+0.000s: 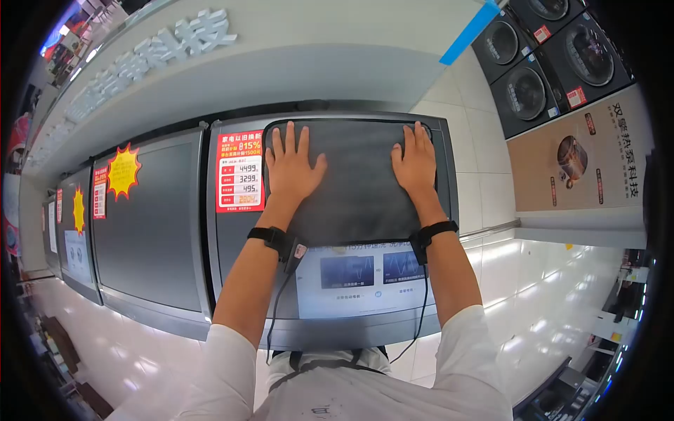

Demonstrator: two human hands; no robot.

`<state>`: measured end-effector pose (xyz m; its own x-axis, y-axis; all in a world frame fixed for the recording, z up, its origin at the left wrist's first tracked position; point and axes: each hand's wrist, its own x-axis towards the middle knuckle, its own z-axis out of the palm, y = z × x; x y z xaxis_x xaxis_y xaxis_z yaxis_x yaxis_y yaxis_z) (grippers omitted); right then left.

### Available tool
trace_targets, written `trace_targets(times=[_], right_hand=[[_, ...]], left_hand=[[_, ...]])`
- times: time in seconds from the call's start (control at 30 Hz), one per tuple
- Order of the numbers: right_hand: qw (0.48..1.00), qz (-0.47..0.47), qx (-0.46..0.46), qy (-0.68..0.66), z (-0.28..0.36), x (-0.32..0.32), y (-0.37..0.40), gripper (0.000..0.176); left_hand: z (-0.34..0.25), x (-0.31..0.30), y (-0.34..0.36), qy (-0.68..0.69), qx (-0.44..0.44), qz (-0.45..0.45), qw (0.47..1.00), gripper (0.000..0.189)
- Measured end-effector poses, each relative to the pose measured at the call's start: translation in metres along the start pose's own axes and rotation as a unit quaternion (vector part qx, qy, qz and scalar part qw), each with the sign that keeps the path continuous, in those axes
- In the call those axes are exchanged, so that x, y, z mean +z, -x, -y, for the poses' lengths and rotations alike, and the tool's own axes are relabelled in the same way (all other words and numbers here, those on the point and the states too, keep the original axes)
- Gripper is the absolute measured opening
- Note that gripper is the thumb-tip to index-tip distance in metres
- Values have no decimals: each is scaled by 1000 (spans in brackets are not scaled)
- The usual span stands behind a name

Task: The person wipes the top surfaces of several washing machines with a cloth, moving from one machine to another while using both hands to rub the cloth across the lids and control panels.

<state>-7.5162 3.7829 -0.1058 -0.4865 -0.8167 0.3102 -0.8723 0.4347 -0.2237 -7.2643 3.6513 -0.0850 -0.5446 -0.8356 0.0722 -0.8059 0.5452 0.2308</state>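
Observation:
A flat black rectangular sheet or pouch (357, 186) with a dark piped edge lies on top of a grey appliance (246, 281). My left hand (293, 167) lies flat on its left part, fingers spread and pointing to the far edge. On its right part rests my right hand (415, 163), palm down, fingers stretched and close together, thumb apart. Neither hand holds anything. Each wrist wears a black strap with a small box and a cable. Just left of the pouch is a red and white price sign (239, 175). A printed leaflet (365, 281) shows below it.
More grey appliances (151, 224) with yellow star tags (123, 172) stand to the left. A pale wall panel (316, 77) with raised lettering rises behind. Front-loading machines (526, 91) and a brown poster board (579, 158) stand right, across a tiled floor (484, 203).

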Motion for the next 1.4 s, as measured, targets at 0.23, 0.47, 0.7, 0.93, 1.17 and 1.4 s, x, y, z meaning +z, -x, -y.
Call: trace_targets(times=[0.23, 0.47, 0.7, 0.93, 1.17, 1.4], right_hand=[[1000, 6, -2, 14, 4, -3, 4, 53], [999, 45, 5, 23, 12, -11, 27, 55], [998, 62, 1, 15, 18, -30, 78, 56], [999, 41, -9, 0, 24, -47, 138, 56], [999, 39, -1, -19, 38, -64, 188, 57], [999, 31, -4, -20, 62, -68, 224, 56]], left_hand=[[2, 7, 4, 9, 9, -39, 999, 73], [1, -1, 36, 20, -14, -13, 1000, 76], [6, 3, 94, 27, 8, -50, 998, 75], [5, -11, 152, 33, 11, -28, 999, 76], [9, -28, 207, 22, -7, 19, 1000, 76], [29, -37, 248, 44, -16, 13, 999, 74]])
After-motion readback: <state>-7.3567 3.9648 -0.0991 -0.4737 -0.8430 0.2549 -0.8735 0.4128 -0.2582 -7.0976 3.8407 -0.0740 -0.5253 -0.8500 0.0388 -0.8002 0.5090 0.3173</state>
